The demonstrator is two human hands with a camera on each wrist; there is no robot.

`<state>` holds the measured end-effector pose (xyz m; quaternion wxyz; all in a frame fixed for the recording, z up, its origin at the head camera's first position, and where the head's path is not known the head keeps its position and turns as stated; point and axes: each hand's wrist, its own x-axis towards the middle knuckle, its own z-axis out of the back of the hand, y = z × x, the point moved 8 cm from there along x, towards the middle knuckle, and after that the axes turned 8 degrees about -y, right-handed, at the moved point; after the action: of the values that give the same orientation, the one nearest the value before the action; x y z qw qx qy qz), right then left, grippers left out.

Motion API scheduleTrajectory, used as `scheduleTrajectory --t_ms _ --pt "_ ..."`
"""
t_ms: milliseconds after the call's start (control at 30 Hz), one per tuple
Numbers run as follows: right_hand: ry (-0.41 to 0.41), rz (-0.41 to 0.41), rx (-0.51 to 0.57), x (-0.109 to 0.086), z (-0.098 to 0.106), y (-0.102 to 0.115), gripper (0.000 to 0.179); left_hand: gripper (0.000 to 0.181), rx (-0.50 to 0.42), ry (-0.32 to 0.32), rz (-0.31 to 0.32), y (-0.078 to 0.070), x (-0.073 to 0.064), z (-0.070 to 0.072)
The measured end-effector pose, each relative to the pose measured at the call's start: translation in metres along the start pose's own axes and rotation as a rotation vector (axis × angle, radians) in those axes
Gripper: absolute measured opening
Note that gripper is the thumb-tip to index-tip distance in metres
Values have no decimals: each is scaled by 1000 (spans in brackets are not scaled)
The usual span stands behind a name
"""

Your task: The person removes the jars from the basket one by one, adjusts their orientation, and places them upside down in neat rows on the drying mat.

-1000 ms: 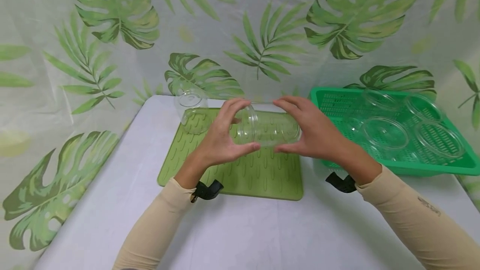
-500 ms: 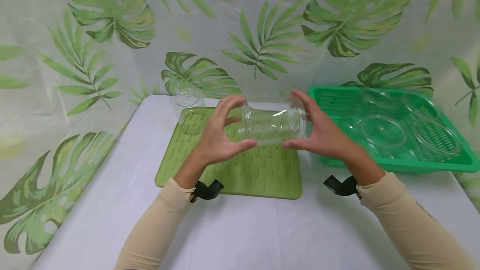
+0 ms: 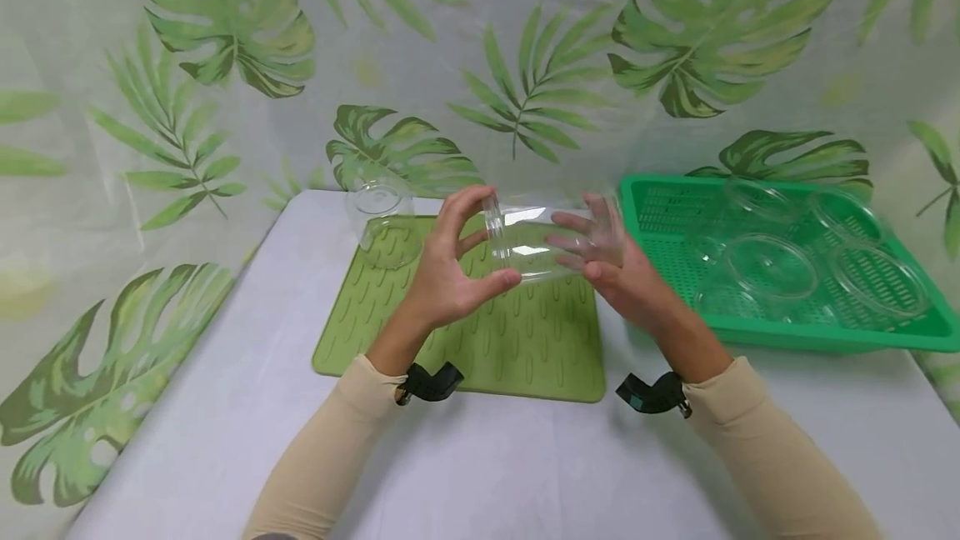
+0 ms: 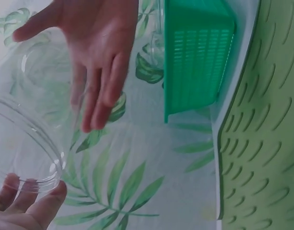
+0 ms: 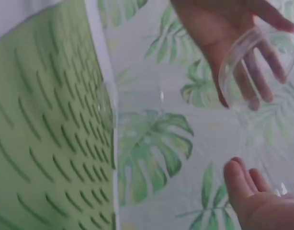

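Observation:
In the head view a clear jar [image 3: 536,232] lies sideways in the air above the green mat [image 3: 480,348]. My left hand [image 3: 450,265] grips its ringed rim end, thumb in front and fingers behind. At the base end, my right hand [image 3: 626,261] touches the jar with fairly straight fingers, seen through the clear wall. The left wrist view shows that right hand [image 4: 101,62] spread beside the jar's far end. Fingers [image 5: 240,179] of the right hand show at the lower right of its own wrist view. Another clear jar [image 3: 386,223] stands at the mat's back left corner.
A green basket [image 3: 795,333] holds several clear jars [image 3: 772,265] on the right. White cloth [image 3: 495,465] covers the table, and a leaf-patterned sheet [image 3: 420,48] hangs behind it.
The right hand has shifted at the jar's base end, its fingers now straighter and behind the jar. The left hand keeps its grip on the rim end, moving little.

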<state>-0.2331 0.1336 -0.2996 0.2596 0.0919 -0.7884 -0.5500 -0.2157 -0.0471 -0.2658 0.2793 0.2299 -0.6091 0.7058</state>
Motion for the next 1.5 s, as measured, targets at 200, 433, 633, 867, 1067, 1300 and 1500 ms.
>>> scheduleTrajectory --t_ms 200,433,633,867,1067,1300,1500 --pt "-3 55 183 5 -1 1 65 108 -41 -43 -12 4 2 -7" --pt "-38 51 172 7 2 -2 74 108 -67 -38 -9 7 0 -7" --pt "-61 62 167 4 0 4 81 108 -103 -35 -12 7 -5 -8" --pt "-100 90 171 -3 1 13 96 108 -133 -3 -5 9 -12 -13" --pt "-139 107 143 -9 3 15 92 108 -85 55 73 21 -20 -19" --pt "-182 126 61 -10 8 18 86 100 57 92 70 26 -20 -21" --pt "-204 97 -91 -9 17 20 87 94 281 142 16 22 -20 -10"
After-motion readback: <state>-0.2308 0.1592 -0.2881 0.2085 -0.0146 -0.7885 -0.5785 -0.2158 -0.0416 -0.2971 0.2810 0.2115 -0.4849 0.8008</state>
